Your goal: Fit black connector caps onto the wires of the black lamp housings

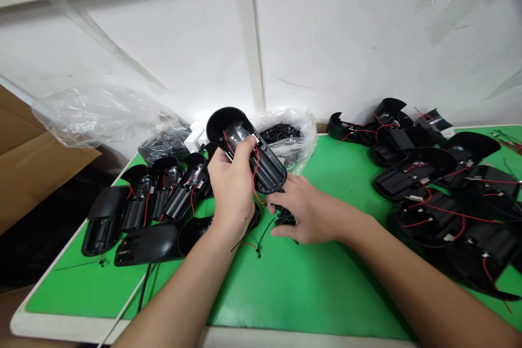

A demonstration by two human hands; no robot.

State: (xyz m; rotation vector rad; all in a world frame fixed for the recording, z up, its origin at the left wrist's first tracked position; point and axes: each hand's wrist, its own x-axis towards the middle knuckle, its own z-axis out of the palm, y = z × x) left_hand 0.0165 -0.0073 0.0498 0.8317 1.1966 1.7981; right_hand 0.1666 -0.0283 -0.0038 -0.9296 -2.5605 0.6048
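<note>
My left hand [234, 185] grips a black plastic housing [267, 166] with a curved hood at its upper end and a red wire hanging along it. The thumb presses near a small white connector at the housing's middle. Just below and to the right, my right hand [299, 209] reaches down with its fingers apart around a small heap of black parts [284, 216] on the green table top [253, 293]. Whether its fingertips touch those parts is hard to tell. A small black piece with a thin lead [258, 252] lies near my left wrist.
Several black housings [138, 198] stand at the left, two lying in front of them. Many more with red wires [432, 217] crowd the right. Clear bags of black parts [285, 133] rest by the white wall [326, 38]. A cardboard box [36, 157] is far left.
</note>
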